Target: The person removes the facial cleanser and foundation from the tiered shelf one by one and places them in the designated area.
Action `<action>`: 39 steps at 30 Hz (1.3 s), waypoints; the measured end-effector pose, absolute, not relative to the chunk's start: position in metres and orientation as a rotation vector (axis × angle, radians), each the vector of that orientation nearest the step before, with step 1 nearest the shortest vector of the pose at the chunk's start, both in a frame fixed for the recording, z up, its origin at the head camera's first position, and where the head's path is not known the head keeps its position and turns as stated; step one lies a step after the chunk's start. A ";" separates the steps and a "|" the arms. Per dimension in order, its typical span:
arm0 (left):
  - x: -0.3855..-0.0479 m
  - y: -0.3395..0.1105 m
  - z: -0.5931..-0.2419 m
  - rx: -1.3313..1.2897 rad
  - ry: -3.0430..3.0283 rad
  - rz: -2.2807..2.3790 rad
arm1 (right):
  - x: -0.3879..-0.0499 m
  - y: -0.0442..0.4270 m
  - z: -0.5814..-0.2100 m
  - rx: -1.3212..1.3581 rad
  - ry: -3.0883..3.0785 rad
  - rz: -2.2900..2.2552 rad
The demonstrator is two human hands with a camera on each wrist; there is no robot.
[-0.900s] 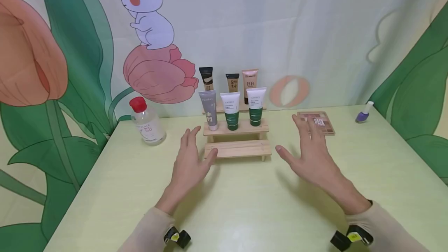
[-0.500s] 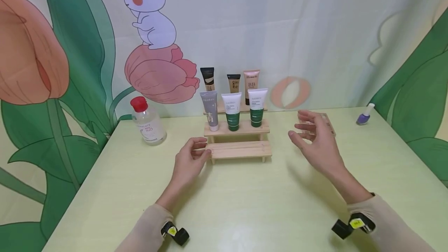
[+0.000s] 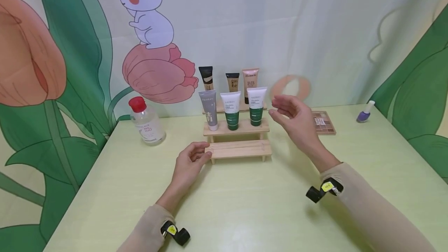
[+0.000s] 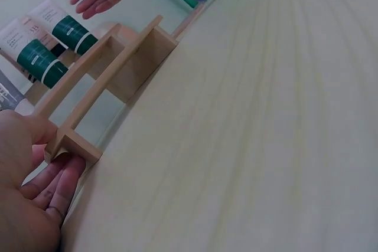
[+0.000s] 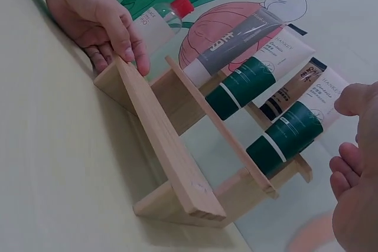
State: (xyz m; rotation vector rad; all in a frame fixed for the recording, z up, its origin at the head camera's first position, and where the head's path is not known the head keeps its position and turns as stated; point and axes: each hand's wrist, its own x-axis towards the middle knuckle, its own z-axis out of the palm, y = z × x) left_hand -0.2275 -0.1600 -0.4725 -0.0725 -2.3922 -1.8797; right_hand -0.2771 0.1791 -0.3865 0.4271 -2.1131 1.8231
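Observation:
A stepped wooden display rack stands on the table. My left hand grips the left end of its lowest step, thumb on top and fingers underneath in the left wrist view. Three squeeze tubes stand on the middle step: a grey tube, a white-and-green tube and another white-and-green tube at the right. Just right of that last tube is my right hand, fingers loosely bent and holding nothing. Behind, on the top step, are a black-topped tube, a smaller black-and-tan tube and a pink BB tube.
A clear bottle with a red cap stands left of the rack. A makeup palette lies behind my right hand, partly hidden. Purple nail polish is near the table's right edge. A printed curtain hangs behind.
My left hand has come in from open fingers to take hold of the rack's lowest step. My right hand first drew back rightward, then moved left to beside the right white-and-green tube.

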 end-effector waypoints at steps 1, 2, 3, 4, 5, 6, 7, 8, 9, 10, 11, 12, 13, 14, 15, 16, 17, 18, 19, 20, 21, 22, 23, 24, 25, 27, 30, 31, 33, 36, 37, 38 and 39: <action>-0.228 -0.160 -0.473 -0.075 -2.391 -1.880 | -0.280 0.176 -0.386 0.431 -2.120 1.816; -0.228 -0.160 -0.473 -0.078 -2.390 -1.877 | -0.283 0.173 -0.385 0.437 -2.121 1.819; -0.228 -0.161 -0.473 -0.079 -2.390 -1.875 | -0.286 0.170 -0.384 0.444 -2.123 1.821; -0.228 -0.161 -0.474 -0.080 -2.390 -1.871 | -0.288 0.168 -0.383 0.450 -2.130 1.822; -0.228 -0.161 -0.474 -0.078 -2.391 -1.869 | -0.290 0.165 -0.383 0.458 -2.137 1.824; -0.228 -0.161 -0.475 -0.078 -2.390 -1.869 | -0.291 0.162 -0.383 0.462 -2.145 1.824; -0.229 -0.161 -0.475 -0.078 -2.389 -1.868 | -0.292 0.160 -0.383 0.468 -2.152 1.828; -0.229 -0.161 -0.475 -0.077 -2.387 -1.868 | -0.293 0.158 -0.383 0.472 -2.162 1.828; -0.229 -0.161 -0.476 -0.079 -2.384 -1.871 | -0.293 0.156 -0.383 0.471 -2.174 1.823; -0.229 -0.161 -0.476 -0.081 -2.381 -1.875 | -0.294 0.154 -0.383 0.471 -2.182 1.825; -0.228 -0.160 -0.476 -0.083 -2.378 -1.878 | -0.294 0.152 -0.383 0.469 -2.189 1.825; -0.228 -0.160 -0.476 -0.084 -2.376 -1.879 | -0.295 0.150 -0.383 0.467 -2.194 1.826; -0.229 -0.159 -0.476 -0.086 -2.374 -1.879 | -0.296 0.149 -0.384 0.467 -2.195 1.830; -0.228 -0.158 -0.476 -0.087 -2.373 -1.880 | -0.297 0.148 -0.385 0.464 -2.196 1.832; -0.229 -0.158 -0.476 -0.088 -2.373 -1.881 | -0.298 0.148 -0.385 0.459 -2.198 1.833; -0.229 -0.157 -0.476 -0.089 -2.373 -1.882 | -0.299 0.148 -0.386 0.457 -2.195 1.838; -0.229 -0.157 -0.476 -0.088 -2.373 -1.883 | -0.300 0.148 -0.387 0.451 -2.197 1.836; -0.229 -0.156 -0.476 -0.087 -2.375 -1.884 | -0.300 0.148 -0.387 0.447 -2.202 1.832; -0.230 -0.156 -0.476 -0.085 -2.375 -1.885 | -0.300 0.149 -0.387 0.441 -2.211 1.824; -0.230 -0.155 -0.476 -0.083 -2.377 -1.884 | -0.300 0.149 -0.387 0.436 -2.219 1.821; -0.230 -0.155 -0.477 -0.082 -2.378 -1.882 | -0.300 0.149 -0.387 0.433 -2.226 1.817; -0.231 -0.155 -0.477 -0.081 -2.378 -1.880 | -0.300 0.150 -0.386 0.428 -2.231 1.814; -0.230 -0.155 -0.476 -0.081 -2.378 -1.876 | -0.300 0.150 -0.385 0.423 -2.236 1.810; -0.231 -0.156 -0.476 -0.080 -2.380 -1.871 | -0.300 0.151 -0.384 0.418 -2.243 1.804; -0.231 -0.156 -0.476 -0.081 -2.381 -1.867 | -0.299 0.152 -0.383 0.414 -2.247 1.802; -0.231 -0.156 -0.476 -0.079 -2.385 -1.859 | -0.299 0.153 -0.382 0.409 -2.248 1.799; -0.231 -0.158 -0.477 -0.077 -2.389 -1.857 | -0.297 0.157 -0.380 0.409 -2.245 1.796; -0.230 -0.158 -0.477 -0.075 -2.390 -1.854 | -0.297 0.158 -0.379 0.412 -2.239 1.797; -0.230 -0.160 -0.478 -0.072 -2.391 -1.851 | -0.295 0.162 -0.378 0.416 -2.222 1.798; -0.230 -0.160 -0.477 -0.076 -2.390 -1.851 | -0.291 0.172 -0.373 0.396 -2.206 1.789; -0.229 -0.160 -0.477 -0.075 -2.389 -1.854 | -0.289 0.175 -0.371 0.384 -2.205 1.780; -0.229 -0.160 -0.477 -0.075 -2.387 -1.860 | -0.287 0.179 -0.369 0.368 -2.210 1.769; -0.229 -0.160 -0.476 -0.076 -2.385 -1.864 | -0.285 0.183 -0.367 0.352 -2.215 1.758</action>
